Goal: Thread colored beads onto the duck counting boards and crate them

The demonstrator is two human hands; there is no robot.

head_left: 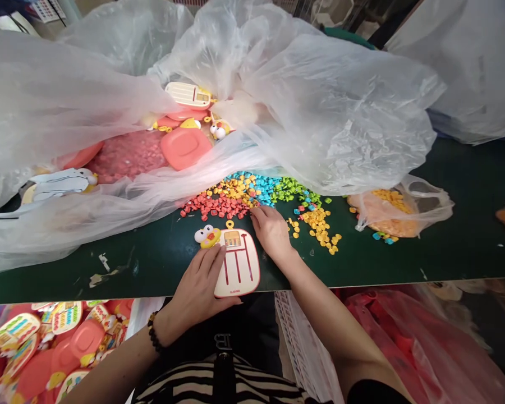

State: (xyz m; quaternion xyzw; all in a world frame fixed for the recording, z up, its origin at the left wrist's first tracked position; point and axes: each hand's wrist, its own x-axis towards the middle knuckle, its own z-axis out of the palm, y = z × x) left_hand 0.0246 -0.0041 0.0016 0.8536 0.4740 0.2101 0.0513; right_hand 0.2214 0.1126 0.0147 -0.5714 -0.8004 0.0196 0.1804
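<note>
A cream toy board [244,275] with red slots and a red rim lies at the table's front edge, a bug-eyed yellow head [208,235] at its upper left. My left hand [200,286] rests on its left side, fingers extended over the board and thumb along its lower edge. Just beyond its upper right corner, my right hand [271,233] reaches into the edge of the small pieces, fingers bent together; their tips and anything between them are too small to make out. Red pieces [219,206], yellow, blue and green pieces [290,188] lie heaped behind the board.
Large clear plastic bags [340,112] cover the back of the green table [151,255], with red parts [186,147] inside. Loose yellow pieces [317,221] and a small bag [398,216] lie right. Finished-looking toys [67,317] fill a container below left; a red bag [387,320] sits below right.
</note>
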